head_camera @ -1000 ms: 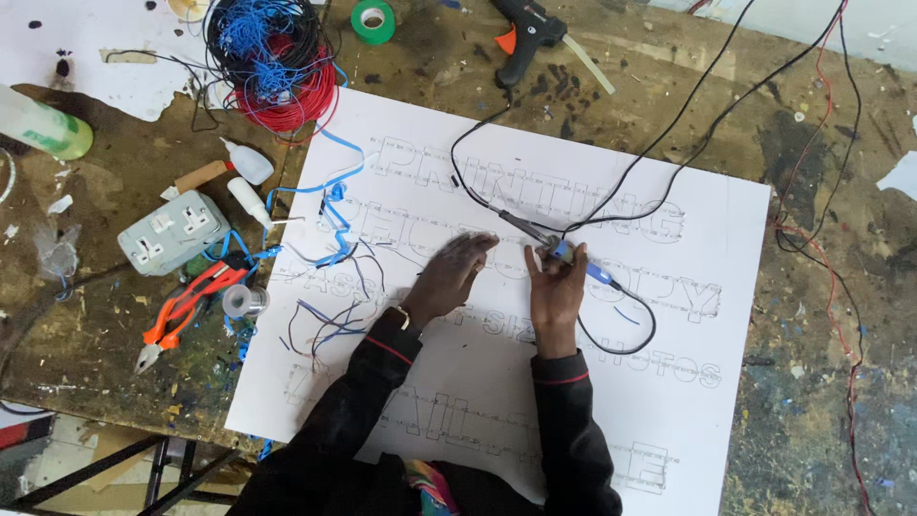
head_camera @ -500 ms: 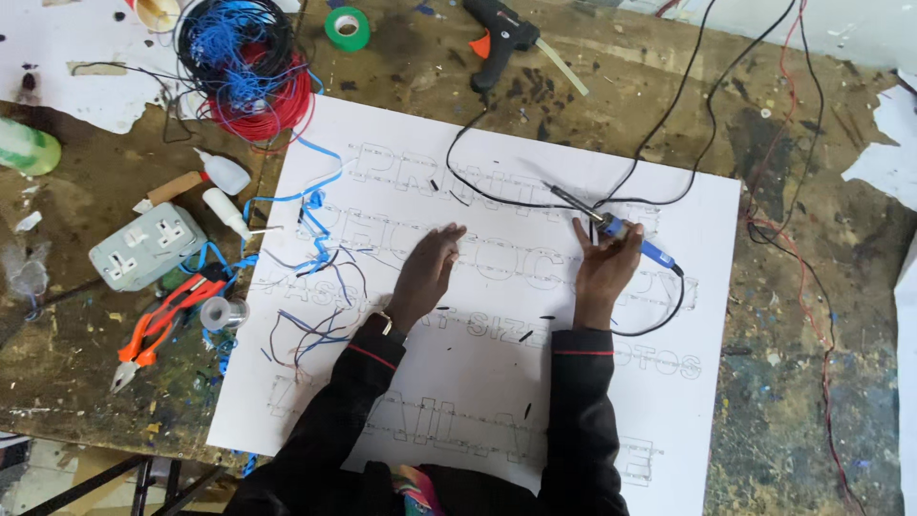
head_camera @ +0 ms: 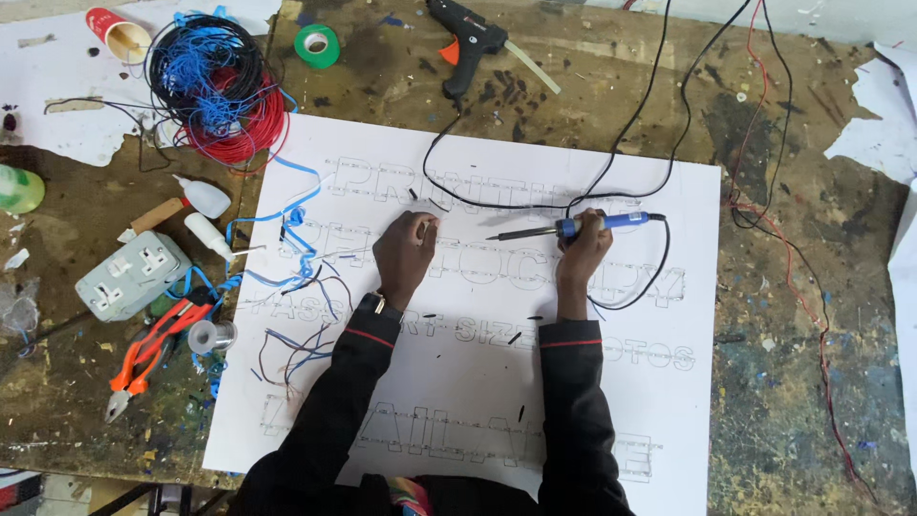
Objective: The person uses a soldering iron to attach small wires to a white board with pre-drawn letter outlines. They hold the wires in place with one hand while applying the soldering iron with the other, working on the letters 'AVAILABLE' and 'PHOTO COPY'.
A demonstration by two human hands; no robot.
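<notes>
We see a worn, paint-stained desk [head_camera: 802, 401], and across most of it lies a large white board [head_camera: 478, 382] bearing rows of outlined letters fitted with small components. Loose blue and black wire offcuts [head_camera: 296, 277] trail over the board's left part.

At the upper left of the desk sits a tangled coil of blue, red and black wire [head_camera: 218, 88], with a red paper cup [head_camera: 119, 33] beside it and a green roll of tape [head_camera: 317, 45] just to its right. A black glue gun [head_camera: 468, 43] lies near the top edge, above the board. Left of the board we find a grey double socket [head_camera: 134, 274], two small white glue bottles [head_camera: 205, 215], orange-handled pliers [head_camera: 148, 354] and a small spool of solder [head_camera: 210, 336].

Both arms come up from the bottom in dark sleeves. Our right hand [head_camera: 583, 253] is clenched around the blue handle of a soldering iron [head_camera: 573, 227], which lies almost level with its tip pointing left over the second row of letters; its black cord [head_camera: 659, 124] loops away toward the top of the desk. Our left hand [head_camera: 406, 253] rests on the board just left of the iron's tip, fingers curled downward and pressing at the lettering. Whether it pinches anything small there, we cannot tell.
</notes>
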